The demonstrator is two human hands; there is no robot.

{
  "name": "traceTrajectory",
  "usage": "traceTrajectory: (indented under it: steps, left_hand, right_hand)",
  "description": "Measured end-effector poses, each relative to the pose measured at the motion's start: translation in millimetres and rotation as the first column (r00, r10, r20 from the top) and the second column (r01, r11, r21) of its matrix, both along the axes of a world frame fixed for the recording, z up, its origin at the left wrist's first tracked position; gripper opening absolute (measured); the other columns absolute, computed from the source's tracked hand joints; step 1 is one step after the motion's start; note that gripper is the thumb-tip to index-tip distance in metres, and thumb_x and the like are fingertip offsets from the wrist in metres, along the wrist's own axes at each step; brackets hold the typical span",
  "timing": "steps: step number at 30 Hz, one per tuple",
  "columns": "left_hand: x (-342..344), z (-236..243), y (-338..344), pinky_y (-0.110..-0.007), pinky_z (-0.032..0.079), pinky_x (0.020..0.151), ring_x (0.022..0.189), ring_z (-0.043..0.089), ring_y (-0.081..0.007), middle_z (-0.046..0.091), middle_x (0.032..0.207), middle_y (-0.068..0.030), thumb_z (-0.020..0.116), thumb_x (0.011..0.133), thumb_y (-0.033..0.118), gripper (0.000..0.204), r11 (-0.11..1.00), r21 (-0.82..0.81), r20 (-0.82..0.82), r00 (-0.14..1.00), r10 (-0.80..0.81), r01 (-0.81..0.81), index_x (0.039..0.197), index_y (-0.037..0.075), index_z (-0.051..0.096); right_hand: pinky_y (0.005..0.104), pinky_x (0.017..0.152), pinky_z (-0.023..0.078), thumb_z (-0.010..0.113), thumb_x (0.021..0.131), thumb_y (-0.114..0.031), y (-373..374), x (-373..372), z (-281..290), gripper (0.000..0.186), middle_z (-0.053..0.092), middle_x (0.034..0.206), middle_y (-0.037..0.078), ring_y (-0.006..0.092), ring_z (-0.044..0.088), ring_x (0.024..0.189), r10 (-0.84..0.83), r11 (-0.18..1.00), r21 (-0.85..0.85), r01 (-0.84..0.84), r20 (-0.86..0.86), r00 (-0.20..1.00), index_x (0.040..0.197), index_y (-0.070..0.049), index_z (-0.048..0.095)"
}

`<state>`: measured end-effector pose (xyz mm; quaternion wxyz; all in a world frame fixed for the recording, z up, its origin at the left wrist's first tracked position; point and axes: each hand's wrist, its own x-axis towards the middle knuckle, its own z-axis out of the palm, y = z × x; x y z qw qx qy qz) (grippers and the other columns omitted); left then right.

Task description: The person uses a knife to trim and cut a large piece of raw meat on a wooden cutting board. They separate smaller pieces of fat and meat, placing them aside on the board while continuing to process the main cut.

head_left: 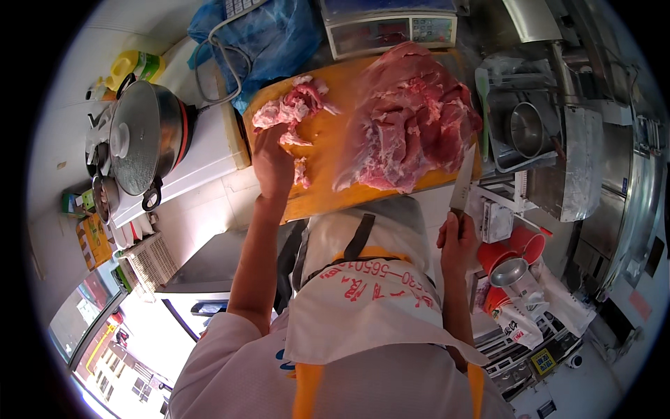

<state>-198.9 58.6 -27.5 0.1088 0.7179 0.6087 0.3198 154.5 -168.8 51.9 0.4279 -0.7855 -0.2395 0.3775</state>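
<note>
A large slab of raw pink meat [412, 126] with pale fat covers the right half of the wooden cutting board [314, 199]. My left hand [273, 164] is at the board's left side, its fingers bent and closed against a small heap of fatty meat trimmings [286, 112]; the fingertips are partly hidden. A smaller scrap [301, 172] lies just right of that hand. In my right hand [458, 241] is a kitchen knife [461, 185], gripped by its handle near the board's right front corner. Its blade points away from me, beside the slab's right edge.
A scale [391, 31] stands behind the board, next to a blue plastic bag [269, 49]. Left is a lidded pan [143, 136] on a white surface. On the right are a metal container [527, 129] in a tray, a green-handled tool [483, 94] and red buckets [527, 244] lower down.
</note>
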Motion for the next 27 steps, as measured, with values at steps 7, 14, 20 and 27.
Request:
traceTrajectory:
  steps: [7,14,20,27]
  left_hand:
    - [174,54,35,-0.05,0.061,0.086,0.098,0.076,-0.0398,0.077,0.11,-0.0172,0.073,0.097,-0.003,0.015,0.942,-0.076,0.33,0.9,-0.285,0.326,0.111,0.002,0.077]
    - [289,15,27,-0.05,0.06,0.083,0.098,0.076,-0.0429,0.077,0.102,-0.0234,0.09,0.086,0.026,0.036,0.953,-0.276,0.06,0.992,-0.113,0.125,0.106,-0.002,0.079]
    - [316,10,36,-0.039,0.061,0.077,0.083,0.078,-0.0321,0.08,0.089,-0.0179,0.092,0.083,0.022,0.031,0.86,-0.51,0.314,0.929,0.195,-0.008,0.101,-0.001,0.081]
    - [349,15,-1,-0.044,0.061,0.087,0.102,0.076,-0.0359,0.078,0.113,-0.0182,0.077,0.087,0.002,0.014,0.996,-0.071,0.293,0.953,0.08,-0.062,0.097,0.009,0.082]
  right_hand:
    - [0.0257,0.051,0.044,0.067,0.114,-0.024,23,35,-14,0.023,0.064,0.075,-0.001,0.0048,0.055,0.056,0.044,0.999,0.01,-0.043,-0.079,0.996,0.108,-0.002,0.068]
    - [0.0268,0.051,0.043,0.067,0.114,-0.022,50,94,-21,0.021,0.062,0.069,0.0,0.0057,0.054,0.055,0.176,0.984,0.012,-0.176,-0.083,0.981,0.109,-0.002,0.068]
    - [0.0265,0.051,0.043,0.068,0.113,-0.022,69,138,-27,0.02,0.063,0.07,0.0,0.0053,0.054,0.055,0.25,0.968,0.041,-0.246,-0.159,0.955,0.108,-0.003,0.068]
    - [0.0262,0.05,0.042,0.067,0.113,-0.022,89,165,-24,0.02,0.064,0.071,-0.001,0.005,0.054,0.055,0.279,0.959,-0.01,-0.283,-0.138,0.95,0.105,-0.003,0.069]
